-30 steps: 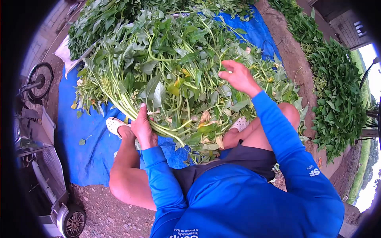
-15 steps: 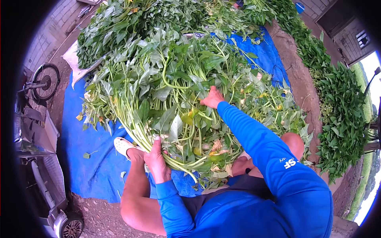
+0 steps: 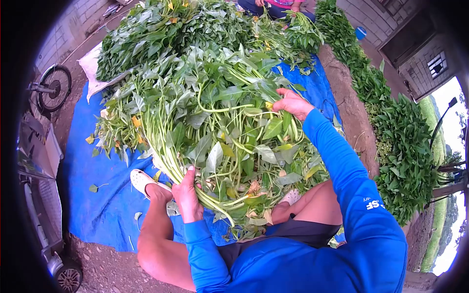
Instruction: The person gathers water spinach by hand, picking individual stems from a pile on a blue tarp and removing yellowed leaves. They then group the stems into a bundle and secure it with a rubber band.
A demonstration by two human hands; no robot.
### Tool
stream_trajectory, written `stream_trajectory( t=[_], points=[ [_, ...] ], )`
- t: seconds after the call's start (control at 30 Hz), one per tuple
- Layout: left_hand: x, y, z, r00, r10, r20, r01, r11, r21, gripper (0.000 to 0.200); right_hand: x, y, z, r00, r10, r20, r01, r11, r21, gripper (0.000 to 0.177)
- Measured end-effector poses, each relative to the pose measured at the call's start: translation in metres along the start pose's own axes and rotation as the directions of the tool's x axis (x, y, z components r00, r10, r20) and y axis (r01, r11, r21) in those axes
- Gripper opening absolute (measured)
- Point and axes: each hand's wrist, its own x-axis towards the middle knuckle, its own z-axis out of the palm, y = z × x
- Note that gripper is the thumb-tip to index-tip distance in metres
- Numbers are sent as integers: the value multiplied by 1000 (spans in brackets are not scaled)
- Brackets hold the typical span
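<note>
A large heap of leafy green stems lies in front of me, with some yellow and brown leaves in it. My left hand is wrapped round the lower ends of a bundle of long pale stems, whose leaves fan out up and to the left. At the right side of the heap, my right hand grips leafy stems, its thumb beside a small yellow leaf. Its fingertips are partly hidden by the leaves.
Blue tarp lies under the heap. Another person sits at the far end. More greens line the right side. A wheel and a metal vehicle part stand at the left.
My right hand has moved right and slightly up, and the greens by it are lifted and bunched. My left hand still holds its bundle. The other person has come into view.
</note>
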Motion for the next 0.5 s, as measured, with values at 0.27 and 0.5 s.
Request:
stream_trajectory(
  t=[0.27, 0.5],
  points=[
    [-9, 5, -6, 999, 26, 29, -24, 998, -51, 23, -90, -74, -42, 994, -66, 83, 18, 878, 478, 57],
    [-7, 3, -11, 999, 24, 48, -20, 996, -85, 20, -108, -57, 6, 888, -366, 279, -142, 358, 923, 68]
  ],
)
